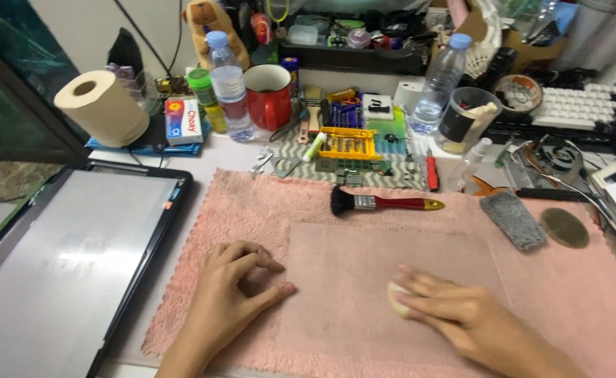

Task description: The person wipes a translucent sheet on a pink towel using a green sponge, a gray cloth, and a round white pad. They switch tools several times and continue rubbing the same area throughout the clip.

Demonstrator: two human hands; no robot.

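A small red-and-white box (183, 120) stood behind the pink towel (252, 203), beside a paper roll (103, 106). The right hand (462, 318) pressed flat fingers on a pale pad (396, 299), mostly under its fingertips. The left hand (231, 287), loosely curled, held nothing.

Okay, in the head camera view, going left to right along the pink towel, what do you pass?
Left hand → small pale pad under the right hand → grey cloth pad → dark round disc, all on the pink towel.
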